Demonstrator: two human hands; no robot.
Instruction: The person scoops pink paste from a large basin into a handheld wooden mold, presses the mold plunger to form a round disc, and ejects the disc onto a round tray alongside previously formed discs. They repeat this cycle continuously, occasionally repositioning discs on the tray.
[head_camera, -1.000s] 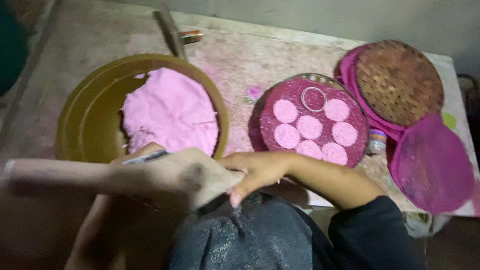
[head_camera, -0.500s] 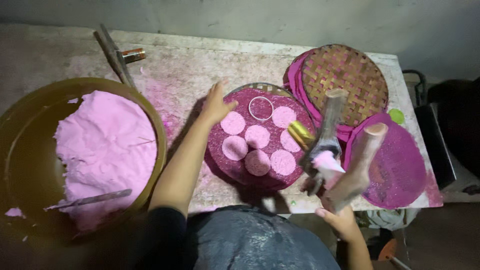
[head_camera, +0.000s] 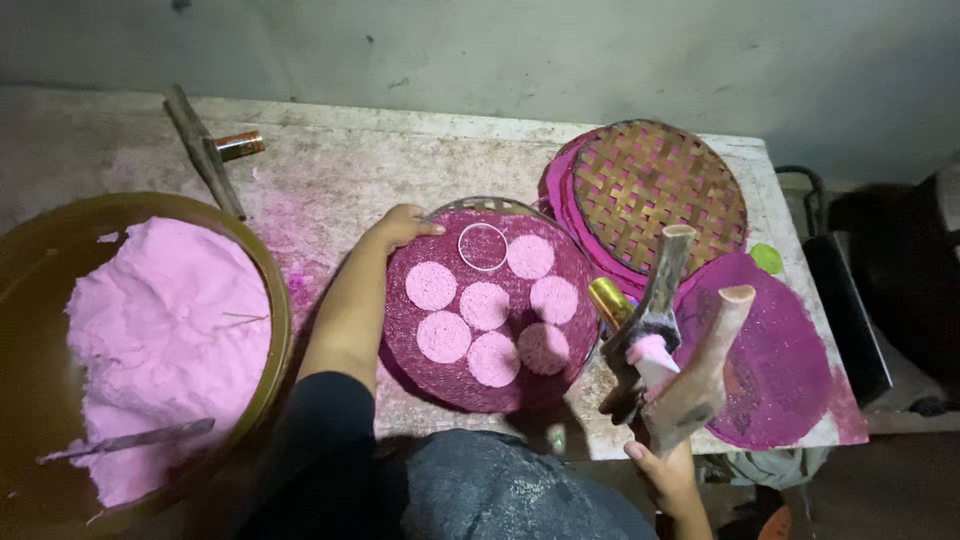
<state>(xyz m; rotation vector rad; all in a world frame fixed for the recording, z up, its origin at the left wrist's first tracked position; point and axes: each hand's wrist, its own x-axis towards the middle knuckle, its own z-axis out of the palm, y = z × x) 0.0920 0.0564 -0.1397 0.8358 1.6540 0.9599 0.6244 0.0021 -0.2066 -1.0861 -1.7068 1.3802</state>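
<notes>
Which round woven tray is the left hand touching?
The middle tray, stained magenta and carrying six pink discs plus a metal ring. The left hand rests on its far-left rim. The bare brown woven tray and the empty magenta mat are untouched.

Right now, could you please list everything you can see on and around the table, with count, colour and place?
Table: one, whitish with pink stains, across the middle.
Bowl: one, brown, at left.
Dough: one mass, light pink, in the bowl.
Flat blade: one, grey, lying on the dough.
Woven tray: one, dark pink, at centre.
Dough discs: six, light pink, on the tray.
Ring cutter: one, metal, on the tray's far side.
Stacked woven trays: several, brown on pink, at the back right.
Round mat: one, magenta, at right.
Sticks: two, dark, at the back left.
Wooden press tool: one, brown, pink-tipped, in the right hand.
Left hand: on the tray's rim.
Right hand: gripping the tool.
</notes>
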